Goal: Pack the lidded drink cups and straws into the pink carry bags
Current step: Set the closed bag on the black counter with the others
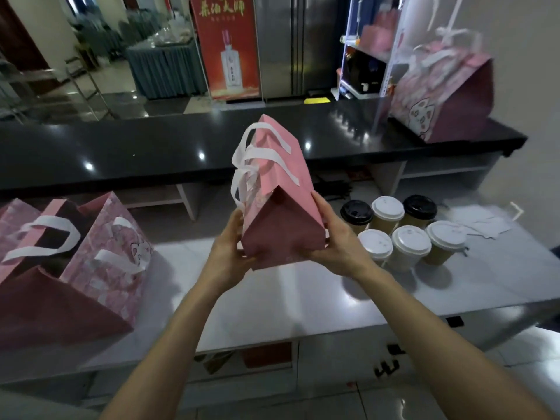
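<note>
Above the pale worktop (303, 301), in the head view (the only view), both hands hold one pink carry bag (280, 189) lifted up and tipped, so its dark red bottom end faces the camera and its white ribbon handles (257, 153) point away. Left hand (230, 247) is closed w/ thumb on the near-left corner of the base; right hand (333, 237) is closed w/ fingers wrapped on the right edge. So each grip is shut on the bag, not on a cup. My judgement: bag is held by the base like this to push the folded bottom flat and open it up before it is set down; I cannot see inside it.

Cups: six lidded drink cups stand close together on the worktop, right of the hands, in 2 rows. Back row has a black-lid cup (356, 213), a white-lid cup (388, 211) and another black-lid cup (419, 209); front row has three white-lid ones (410, 242). None is packed yet, they wait near the right hand, probably for a short reach.

Straws: some white wrapped things (488, 227) lie behind-right of the cups, maybe straws, too blurred to tell.

At left edge, two more pink bags (91, 253) stand open on the worktop, mouths up, ready for loading; contents not visible. On the black counter (151, 153) behind, at far right, one more pink bag w/ cat print (442, 95) stands apart from the work area.
</note>
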### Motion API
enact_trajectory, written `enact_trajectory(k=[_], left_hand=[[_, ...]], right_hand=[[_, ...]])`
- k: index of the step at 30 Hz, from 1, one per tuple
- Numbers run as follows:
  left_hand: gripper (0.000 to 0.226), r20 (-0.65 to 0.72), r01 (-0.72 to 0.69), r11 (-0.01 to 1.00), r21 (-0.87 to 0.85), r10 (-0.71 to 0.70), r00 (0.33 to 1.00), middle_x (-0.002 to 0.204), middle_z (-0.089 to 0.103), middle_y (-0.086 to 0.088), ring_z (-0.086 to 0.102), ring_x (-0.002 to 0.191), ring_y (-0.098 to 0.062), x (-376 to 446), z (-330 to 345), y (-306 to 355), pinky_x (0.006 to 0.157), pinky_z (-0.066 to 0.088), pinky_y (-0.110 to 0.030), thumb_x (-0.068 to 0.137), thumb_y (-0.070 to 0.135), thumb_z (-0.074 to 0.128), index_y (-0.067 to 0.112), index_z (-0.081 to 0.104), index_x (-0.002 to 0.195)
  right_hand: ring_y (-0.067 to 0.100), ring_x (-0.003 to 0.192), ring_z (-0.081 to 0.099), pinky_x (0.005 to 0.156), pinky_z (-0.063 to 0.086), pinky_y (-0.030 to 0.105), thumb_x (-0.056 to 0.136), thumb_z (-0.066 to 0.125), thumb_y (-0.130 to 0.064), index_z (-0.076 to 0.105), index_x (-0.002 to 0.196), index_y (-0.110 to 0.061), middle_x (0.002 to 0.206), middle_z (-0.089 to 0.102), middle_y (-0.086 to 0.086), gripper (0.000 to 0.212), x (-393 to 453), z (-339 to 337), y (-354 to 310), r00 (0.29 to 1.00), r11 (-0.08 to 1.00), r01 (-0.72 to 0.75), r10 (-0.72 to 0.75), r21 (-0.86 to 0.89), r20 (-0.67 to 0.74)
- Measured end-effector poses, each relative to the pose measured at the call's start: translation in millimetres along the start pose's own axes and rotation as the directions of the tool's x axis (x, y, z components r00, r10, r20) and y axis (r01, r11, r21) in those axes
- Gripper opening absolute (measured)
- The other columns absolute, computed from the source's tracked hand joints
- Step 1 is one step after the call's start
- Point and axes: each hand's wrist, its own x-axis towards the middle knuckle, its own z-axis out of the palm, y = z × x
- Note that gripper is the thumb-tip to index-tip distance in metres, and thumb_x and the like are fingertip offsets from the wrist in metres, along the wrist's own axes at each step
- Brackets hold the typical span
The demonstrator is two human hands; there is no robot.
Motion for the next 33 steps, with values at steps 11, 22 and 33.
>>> enact_trajectory(k=[11,22,33], left_hand=[[0.112,0.035,-0.344,0.932,0.11,0.343,0.939,0.155,0.054,0.003,0.056,0.14,-0.016,183.6,84.6,122.2,0.108,0.055,-0.042,0.078,0.025,0.097,0.042,0.03,0.166],[0.12,0.035,-0.234,0.967,0.1,0.232,0.972,0.151,0.056,0.014,0.059,0.137,-0.008,300.3,208.1,131.8,0.114,0.053,-0.039,0.071,0.052,0.092,0.053,0.018,0.166],[0.107,-0.061,-0.058,0.972,0.226,0.073,0.995,0.156,0.058,-0.001,0.059,0.141,-0.022,308.6,231.2,100.6,0.118,0.049,-0.048,0.097,0.045,0.081,0.048,0.004,0.172]], right_hand=[[0.02,0.124,0.066,0.107,0.056,0.044,0.067,0.095,-0.053,0.017,0.168,-0.049,0.144,0.061,-0.004,0.128,116.4,-170.2,48.0,0.976,0.995,0.1,-0.095,0.015,-0.197],[0.015,0.111,0.071,0.101,0.059,0.044,0.077,0.088,-0.029,0.017,0.168,-0.05,0.133,0.068,-0.003,0.117,212.0,-253.7,173.9,0.999,0.997,-0.041,0.038,-0.063,-0.036],[-0.005,0.123,0.058,0.101,0.047,0.018,0.078,0.09,-0.043,0.02,0.169,-0.036,0.138,0.06,-0.02,0.115,206.0,-257.9,211.3,0.996,0.994,-0.069,0.064,-0.085,-0.063]])
